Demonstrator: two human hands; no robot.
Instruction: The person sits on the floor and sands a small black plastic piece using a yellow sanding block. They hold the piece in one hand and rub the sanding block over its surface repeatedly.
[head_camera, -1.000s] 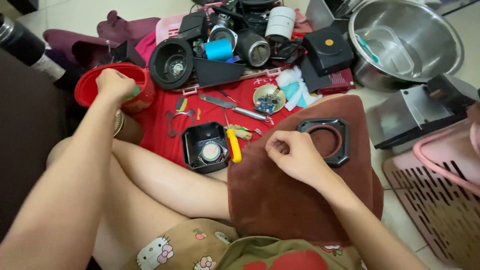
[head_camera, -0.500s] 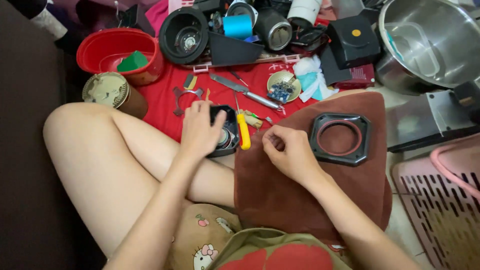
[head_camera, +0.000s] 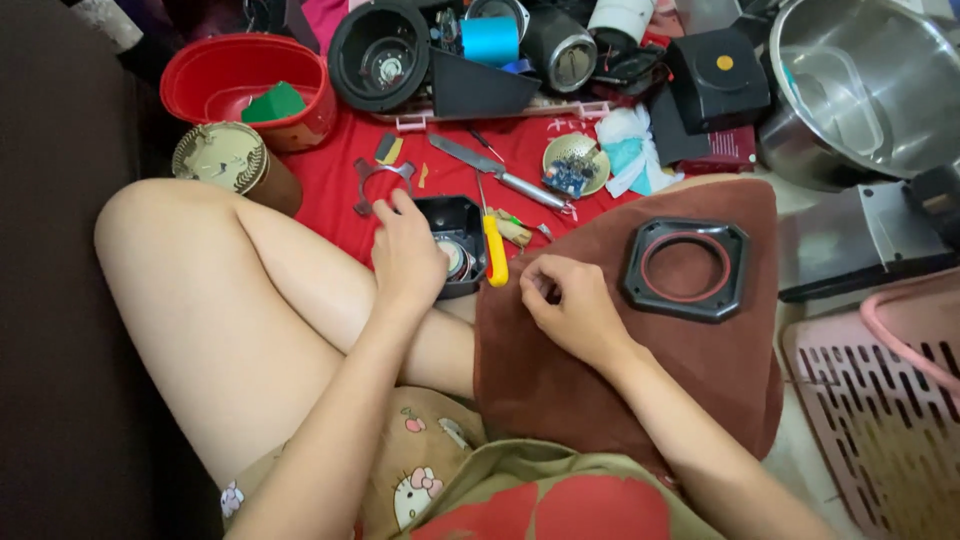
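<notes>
The left arm runs up from the bottom edge across the bent knee, wrist straight, and the left hand (head_camera: 408, 255) lies palm down on the near-left rim of a small black housing (head_camera: 455, 240). Its fingers are loosely curled over that rim and the index finger points up toward a grey metal bracket (head_camera: 378, 180) on the red cloth (head_camera: 330, 180). It touches the housing but does not lift it; the hand is half closed, gripping nothing that can be seen.

The right forearm comes in from the lower right, angled up and left. The right hand (head_camera: 570, 305) rests knuckles up on a brown towel (head_camera: 620, 370) draped over the leg. Its fingers are bunched tight at the tips with the thumb tucked in against them, a narrow pinch; whether something tiny sits in the pinch cannot be told.

The housing stands on the cloth at the towel's left edge, between the two hands, with a round metal part visible inside. A yellow-handled screwdriver (head_camera: 494, 250) lies just beside its right wall, close to the right fingertips. On the towel, right of the right hand and apart from it, lies a black square frame (head_camera: 685, 268) with a red ring inside.

Farther up stand a red bowl (head_camera: 215, 80), a round tin (head_camera: 235, 165) and a steel pot (head_camera: 860, 90).
</notes>
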